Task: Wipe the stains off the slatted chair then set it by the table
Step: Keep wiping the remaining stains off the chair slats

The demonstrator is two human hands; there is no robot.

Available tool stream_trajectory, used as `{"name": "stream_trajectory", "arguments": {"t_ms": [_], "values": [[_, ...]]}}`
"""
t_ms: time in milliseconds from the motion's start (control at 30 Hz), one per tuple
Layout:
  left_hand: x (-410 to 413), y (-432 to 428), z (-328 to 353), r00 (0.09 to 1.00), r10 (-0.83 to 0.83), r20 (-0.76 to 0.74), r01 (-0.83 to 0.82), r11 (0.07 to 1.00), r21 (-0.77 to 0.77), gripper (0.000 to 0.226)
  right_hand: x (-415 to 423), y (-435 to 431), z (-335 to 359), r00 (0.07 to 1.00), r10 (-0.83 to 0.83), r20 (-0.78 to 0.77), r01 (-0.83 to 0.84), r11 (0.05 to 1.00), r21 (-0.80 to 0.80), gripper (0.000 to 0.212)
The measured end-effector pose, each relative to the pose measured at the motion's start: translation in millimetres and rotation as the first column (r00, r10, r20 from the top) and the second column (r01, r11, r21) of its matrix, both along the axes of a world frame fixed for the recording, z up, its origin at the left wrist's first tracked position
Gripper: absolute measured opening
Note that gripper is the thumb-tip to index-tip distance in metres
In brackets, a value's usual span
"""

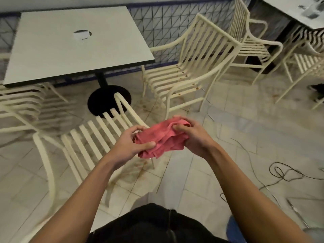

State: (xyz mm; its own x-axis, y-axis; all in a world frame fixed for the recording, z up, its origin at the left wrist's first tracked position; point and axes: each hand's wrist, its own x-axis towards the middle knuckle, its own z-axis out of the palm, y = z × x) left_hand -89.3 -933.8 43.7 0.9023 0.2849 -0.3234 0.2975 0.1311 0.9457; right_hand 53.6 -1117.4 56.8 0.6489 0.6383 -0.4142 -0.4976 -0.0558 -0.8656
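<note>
- Holding a crumpled red cloth [163, 139] between them, both hands are raised in front of the body, above the tiled floor [228, 130].
- The left hand [130, 146] grips the cloth's left end, with the thumb laid across the front and the fingers curled round behind.
- The right hand [192, 137] grips the cloth's right end, with the fingers curled over the top edge and the thumb pressed into the folds.
- The slatted chair [185, 76] stands upright beyond the hands, to the right of the table [70, 46], near its right edge but apart from it.
- Brown spots dot the chair's seat slats, and its back is on the side away from the table.
- Neither hand touches the slatted chair.
- A second cream chair [98, 137] stands nearer, just left of the hands, with its back slats facing the camera.
- A stack of chairs [22, 102] sits at the left, partly under the table's near edge.
- The table has a pale square top on a black post with a round base [105, 102].
- Brown smears [140, 176] mark the floor below the hands.
- A black cable [284, 172] loops across the tiles at the right.
- A wire fence [166, 21] runs behind the table and the slatted chair.
- More chairs [254, 42] stand at the far right.
</note>
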Motion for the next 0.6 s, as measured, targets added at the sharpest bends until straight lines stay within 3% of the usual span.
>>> {"name": "stream_trajectory", "arguments": {"t_ms": [100,200,333,533,600], "values": [[29,-20,-4,0.984,0.171,0.057,-0.166,0.983,-0.073,0.057,36,-22,4,0.999,0.004,-0.054,-0.001,0.999,0.054,0.037],[60,-34,-10,0.952,0.29,0.101,-0.27,0.948,-0.169,0.049,68,-30,4,0.997,-0.023,-0.073,0.022,1.0,-0.015,0.04],[116,-43,-23,0.925,0.369,0.094,-0.344,0.916,-0.207,0.035,117,-34,-9,0.997,-0.076,-0.012,0.076,0.997,-0.013,0.019],[219,-30,-34,0.924,0.383,0.007,-0.358,0.87,-0.34,0.029,221,-35,-18,0.99,0.137,-0.038,-0.135,0.989,0.067,0.071],[254,-20,-34,0.93,0.365,-0.034,-0.348,0.848,-0.4,0.032,256,-26,-14,0.99,0.138,-0.018,-0.138,0.99,-0.005,0.07]]}}
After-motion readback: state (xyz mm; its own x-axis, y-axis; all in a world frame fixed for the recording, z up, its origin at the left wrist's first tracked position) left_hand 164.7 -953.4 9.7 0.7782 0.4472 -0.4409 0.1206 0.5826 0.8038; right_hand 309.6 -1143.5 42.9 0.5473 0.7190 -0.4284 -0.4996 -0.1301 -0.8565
